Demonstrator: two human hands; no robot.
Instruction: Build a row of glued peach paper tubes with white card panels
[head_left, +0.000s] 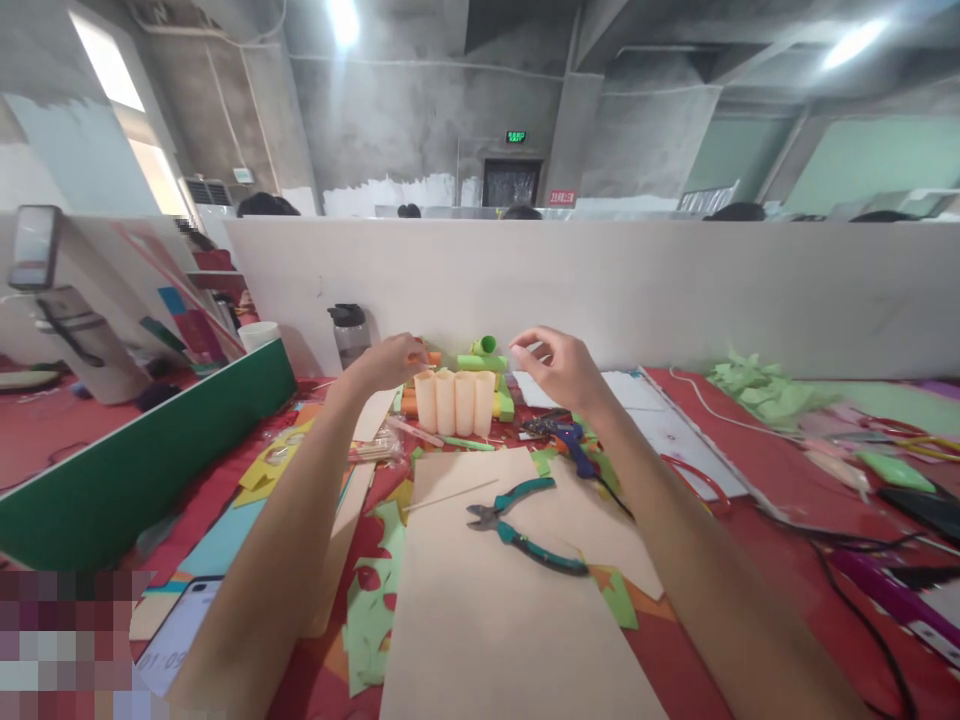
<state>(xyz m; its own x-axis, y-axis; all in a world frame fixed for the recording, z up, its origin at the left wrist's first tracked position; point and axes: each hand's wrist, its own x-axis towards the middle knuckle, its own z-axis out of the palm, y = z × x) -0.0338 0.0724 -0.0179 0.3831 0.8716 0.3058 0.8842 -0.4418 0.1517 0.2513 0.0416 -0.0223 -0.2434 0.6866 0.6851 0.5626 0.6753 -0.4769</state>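
My left hand (391,362) is raised at the left of a row of several cream paper tubes (454,403), its fingers loosely bent. Across from it, to the right of the row, hovers my right hand (559,365) with curved fingers and nothing visible in them. The cream tubes stand upright side by side. Behind them lie green paper tubes (482,363) and orange tubes, partly hidden. Closer to me, diagonal cutters (517,525) with teal handles lie spread on a cream sheet (487,640), beside a thin wooden stick (450,494).
A blue glue gun (577,450) with a black cable lies right of the sheet. Green paper scraps (375,610) and a phone (180,630) are at the left. A green board (150,450) and a water bottle (349,335) stand farther back, before a white partition (600,290).
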